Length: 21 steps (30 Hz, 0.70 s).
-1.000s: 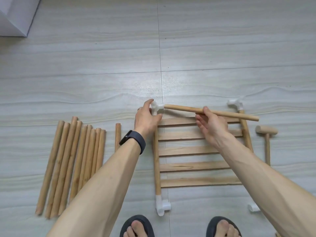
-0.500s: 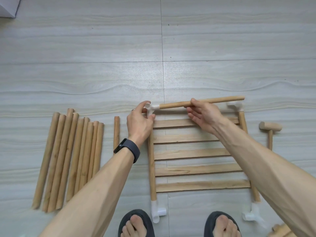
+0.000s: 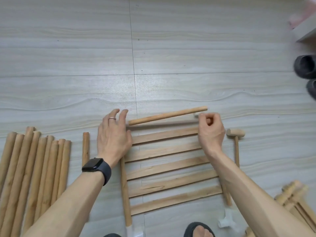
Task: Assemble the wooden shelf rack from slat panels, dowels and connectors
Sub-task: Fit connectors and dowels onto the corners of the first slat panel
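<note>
Spare dowels (image 3: 32, 168) lie stacked at the left of the tiled floor (image 3: 68, 48), with one short dowel (image 3: 85, 146) set apart beside them. Next is my left hand (image 3: 113, 135), palm down over the far-left corner of the slat panel (image 3: 171, 168). Its fingers are spread and loose and grip nothing I can see, and whatever sits under the palm is hidden.

The panel lies flat between my forearms, with a blurred near-left connector (image 3: 131, 230) at the foot of its left rail. The cross dowel (image 3: 167, 115) lies tilted just beyond the top slat. Its left end is just beside my left fingertips and its right end is above my right knuckles. Neither end is seated in any socket that shows.

My right hand (image 3: 211, 132) is curled tight at the far-right corner, fingers closed round the corner connector (image 3: 196, 115), of which only a white sliver peeks out. A small mallet (image 3: 236, 134) rests just right of that hand, and a second panel (image 3: 294, 197) lies at the lower right.

As I judge it, the danger is the loose cross dowel. With nothing holding it, it could roll off across the smooth floor. If it is pushed in at this slant it may jam in a socket, or lever the corner connector off its rail. My left hand is not clamping its corner, so a hard shove from the right could skew the whole frame.
</note>
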Available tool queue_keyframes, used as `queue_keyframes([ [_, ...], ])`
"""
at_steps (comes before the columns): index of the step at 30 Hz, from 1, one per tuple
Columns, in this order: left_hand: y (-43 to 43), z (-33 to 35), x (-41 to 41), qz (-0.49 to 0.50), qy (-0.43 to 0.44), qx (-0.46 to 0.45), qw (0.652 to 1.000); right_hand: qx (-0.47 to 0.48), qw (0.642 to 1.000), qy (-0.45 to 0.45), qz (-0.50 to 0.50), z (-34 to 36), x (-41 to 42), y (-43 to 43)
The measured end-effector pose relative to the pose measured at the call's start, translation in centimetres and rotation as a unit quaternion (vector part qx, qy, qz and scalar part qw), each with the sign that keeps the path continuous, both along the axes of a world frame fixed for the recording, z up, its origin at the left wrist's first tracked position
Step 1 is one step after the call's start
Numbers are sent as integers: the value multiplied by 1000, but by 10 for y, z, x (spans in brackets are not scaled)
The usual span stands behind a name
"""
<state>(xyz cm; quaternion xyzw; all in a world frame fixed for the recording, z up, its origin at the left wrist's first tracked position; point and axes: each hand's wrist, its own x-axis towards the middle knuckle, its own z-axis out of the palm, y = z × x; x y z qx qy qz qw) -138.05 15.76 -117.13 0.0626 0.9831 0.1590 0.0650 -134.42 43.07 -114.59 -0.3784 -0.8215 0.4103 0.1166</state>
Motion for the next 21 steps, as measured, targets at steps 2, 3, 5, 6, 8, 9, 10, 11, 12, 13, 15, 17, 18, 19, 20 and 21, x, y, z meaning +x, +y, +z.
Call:
queue_keyframes([
  [2, 9, -1, -10, -68, 6, -36, 997, 56, 998, -16, 2, -8, -2, 32],
  [3, 13, -3, -14, -88, -1, -53, 995, 51, 996, -62, 37, -13, -7, 46],
  [5, 19, -8, -20, -93, -11, -58, 994, -7, 982, -142, 127, -23, -20, 61],
  [6, 19, -10, -21, -83, -12, -48, 995, -17, 973, -158, 170, -27, -25, 64],
  [8, 17, -14, -19, -76, 2, -40, 996, 28, 966, -150, 207, -38, -31, 67],
  [9, 15, -16, -18, -78, 12, -44, 996, 55, 968, -136, 205, -42, -30, 66],
  [10, 14, -17, -17, -81, 18, -51, 995, 77, 969, -121, 201, -45, -28, 63],
  [11, 14, -18, -17, -83, 20, -56, 995, 95, 970, -105, 199, -48, -23, 61],
  [12, 14, -17, -18, -83, 18, -58, 995, 106, 971, -89, 195, -50, -19, 58],
  [13, 15, -16, -18, -82, 14, -59, 995, 113, 973, -78, 185, -53, -15, 55],
  [15, 17, -15, -17, -79, 6, -60, 995, 120, 977, -73, 163, -56, -13, 50],
  [17, 17, -14, -15, -69, -1, -60, 996, 125, 975, -73, 167, -57, -15, 49],
  [18, 17, -14, -15, -62, -2, -58, 996, 127, 973, -73, 179, -57, -18, 49],
  [19, 16, -14, -14, -56, -4, -56, 997, 130, 970, -70, 195, -57, -20, 50],
  [20, 14, -15, -13, -52, -6, -55, 997, 134, 966, -65, 213, -57, -23, 51],
  [21, 13, -15, -13, -50, -8, -55, 997, 141, 962, -61, 226, -58, -26, 52],
])
